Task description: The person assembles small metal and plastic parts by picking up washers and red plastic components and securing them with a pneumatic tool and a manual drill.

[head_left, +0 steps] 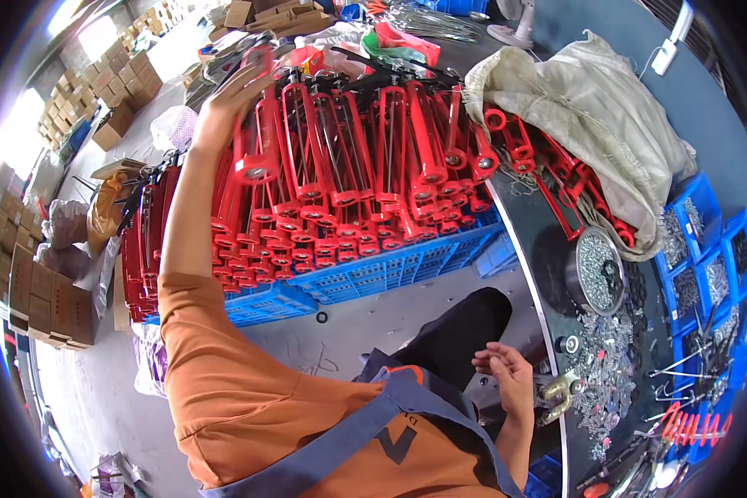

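Note:
My left arm reaches out to the far left over a stack of red caulking guns [332, 149]. At its end my left hand [236, 93] is closed around the far end of one caulking gun [257, 153], at the top left of the stack. The frame of that gun points back toward me; its far end is partly hidden by my fingers and blurred. My right hand [510, 378] hovers by my lap near the bench edge, fingers loosely bent and apart, nothing visible in it. Right beside it is a metal fixture [556, 394] at the bench edge.
Blue crates [349, 274] stand under the stack. On the dark bench [548, 282] at right sit a round pan of small parts [599, 270], scattered metal bits [598, 390] and a pale woven sack [589, 124] with red frames. Blue bins [689, 257] line the wall; cartons [50, 299] stand left.

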Tool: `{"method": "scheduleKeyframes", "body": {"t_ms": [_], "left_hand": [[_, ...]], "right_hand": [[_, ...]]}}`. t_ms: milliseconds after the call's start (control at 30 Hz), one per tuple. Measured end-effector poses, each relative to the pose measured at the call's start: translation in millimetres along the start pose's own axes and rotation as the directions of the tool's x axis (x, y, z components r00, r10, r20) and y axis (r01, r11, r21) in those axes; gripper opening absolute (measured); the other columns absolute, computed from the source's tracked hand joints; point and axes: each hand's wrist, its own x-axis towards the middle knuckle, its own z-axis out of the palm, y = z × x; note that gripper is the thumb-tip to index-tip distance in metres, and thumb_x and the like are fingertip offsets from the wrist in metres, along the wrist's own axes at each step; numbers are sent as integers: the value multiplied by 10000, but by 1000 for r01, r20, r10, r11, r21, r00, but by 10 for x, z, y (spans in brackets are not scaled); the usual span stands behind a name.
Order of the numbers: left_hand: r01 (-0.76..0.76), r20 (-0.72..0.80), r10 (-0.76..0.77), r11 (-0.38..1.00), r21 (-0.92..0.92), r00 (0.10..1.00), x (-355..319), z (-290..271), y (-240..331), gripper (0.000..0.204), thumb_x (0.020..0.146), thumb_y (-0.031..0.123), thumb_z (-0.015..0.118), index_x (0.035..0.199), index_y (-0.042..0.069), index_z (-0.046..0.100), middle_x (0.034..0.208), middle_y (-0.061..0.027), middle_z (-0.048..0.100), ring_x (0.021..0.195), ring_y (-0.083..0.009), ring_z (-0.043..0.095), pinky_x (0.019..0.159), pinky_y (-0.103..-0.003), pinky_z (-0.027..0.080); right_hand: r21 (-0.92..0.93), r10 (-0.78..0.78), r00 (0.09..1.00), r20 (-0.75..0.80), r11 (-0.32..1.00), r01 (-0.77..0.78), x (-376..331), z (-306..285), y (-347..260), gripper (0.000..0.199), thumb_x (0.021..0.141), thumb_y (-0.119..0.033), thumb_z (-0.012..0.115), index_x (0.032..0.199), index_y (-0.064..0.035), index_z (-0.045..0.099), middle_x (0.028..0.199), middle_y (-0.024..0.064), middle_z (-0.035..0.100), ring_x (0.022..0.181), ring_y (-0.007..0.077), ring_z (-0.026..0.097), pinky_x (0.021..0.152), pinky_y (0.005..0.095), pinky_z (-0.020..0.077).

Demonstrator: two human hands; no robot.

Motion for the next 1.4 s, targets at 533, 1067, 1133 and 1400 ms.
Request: {"method": "scheduleKeyframes", "body": {"t_ms": [533,1067,1133,1400], "left_hand": [[286,339,-305,952,107,890,-1307,243,-1386,548,826,51,438,1373,33,408,1396,-190,428,1306,-319,395,1091,-381,310],[187,157,-298,850,493,942,-560,1095,-631,607,930,296,514,1438,62,280,1489,-206,241,1366,-397,232,1099,-489,248],[224,152,-318,870,440,936,-456,1076,-430,599,927,286,519,1433,59,293,1485,-208,249,1363,-397,240,1098,-485,252],[212,149,-265,930,299,953,-232,737,1528,478,900,229,516,1334,42,447,1391,-219,395,1292,-382,360,1072,-444,313]], "right_hand": [[-334,-117,990,-83,939,83,-181,-634,-513,295,930,-146,546,1164,34,550,992,113,659,931,166,625,822,291,497],[-468,-660,26,-751,505,-725,-862,-4296,-723,332,817,-292,632,952,10,606,935,220,652,850,368,653,753,462,523],[-441,-568,114,-815,480,-759,-785,-4505,-689,275,833,-232,567,965,3,621,922,218,660,865,375,654,765,473,522],[-655,-855,128,-502,279,-702,-471,-4469,-837,203,785,-140,539,657,-16,637,713,185,644,634,356,640,575,468,500]]}}
